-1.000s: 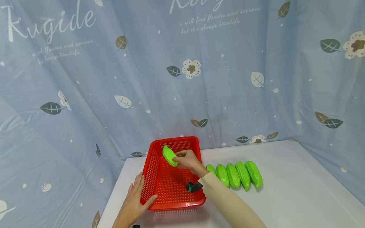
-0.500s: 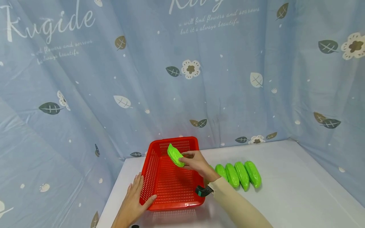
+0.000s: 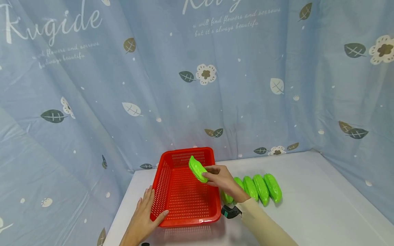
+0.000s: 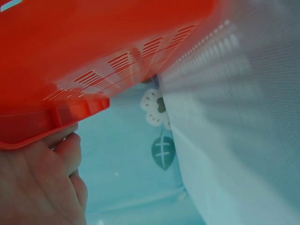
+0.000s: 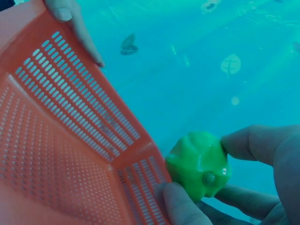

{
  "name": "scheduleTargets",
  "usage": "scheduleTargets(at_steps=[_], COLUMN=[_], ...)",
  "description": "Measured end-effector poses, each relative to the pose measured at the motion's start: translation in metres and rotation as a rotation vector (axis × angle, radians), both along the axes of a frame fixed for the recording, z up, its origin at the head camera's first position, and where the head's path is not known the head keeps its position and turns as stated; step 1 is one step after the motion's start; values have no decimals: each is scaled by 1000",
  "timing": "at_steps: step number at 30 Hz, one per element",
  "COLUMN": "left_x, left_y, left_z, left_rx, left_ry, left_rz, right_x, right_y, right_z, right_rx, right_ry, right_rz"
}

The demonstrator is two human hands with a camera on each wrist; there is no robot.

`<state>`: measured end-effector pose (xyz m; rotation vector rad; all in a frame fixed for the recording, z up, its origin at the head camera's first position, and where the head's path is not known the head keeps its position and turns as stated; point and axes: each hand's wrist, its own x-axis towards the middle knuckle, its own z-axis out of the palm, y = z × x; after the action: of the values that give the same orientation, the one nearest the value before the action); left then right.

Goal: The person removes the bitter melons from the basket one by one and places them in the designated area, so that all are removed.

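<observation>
A bright green toy bitter melon (image 3: pixel 197 169) with a ridged skin is pinched between the thumb and fingers of my right hand (image 3: pixel 222 178). It is tilted over the right part of a red plastic basket (image 3: pixel 187 222). The right wrist view shows the lobed end of this bitter melon (image 5: pixel 199 164), with a small stem nub, beside the basket wall (image 5: pixel 79 93). My left hand (image 3: pixel 142 215) rests at the basket's near left corner, fingers laid straight along the left rim, thumb at the front rim.
Several more green bitter melons (image 3: pixel 272 188) lie side by side on the white table (image 3: pixel 320 205) right of the basket, some partly hidden by my right hand and forearm. A blue patterned curtain (image 3: pixel 246 85) hangs behind the table.
My right hand has moved right with the bitter melon, from the middle of the basket towards its right rim. The left hand has stayed on the basket.
</observation>
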<state>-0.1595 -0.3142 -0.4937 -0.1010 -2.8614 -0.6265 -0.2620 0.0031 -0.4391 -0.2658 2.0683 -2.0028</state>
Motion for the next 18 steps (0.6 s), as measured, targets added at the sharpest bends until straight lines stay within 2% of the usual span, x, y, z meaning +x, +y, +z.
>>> scheduleTargets(at_steps=[18], left_x=[1], left_y=[-2], left_z=[-3], left_rx=[16], left_ry=[-8], left_rz=[-6], right_x=[9], right_y=[51], right_z=[-12], right_rx=[-44], right_ry=[-12], right_rz=[-49])
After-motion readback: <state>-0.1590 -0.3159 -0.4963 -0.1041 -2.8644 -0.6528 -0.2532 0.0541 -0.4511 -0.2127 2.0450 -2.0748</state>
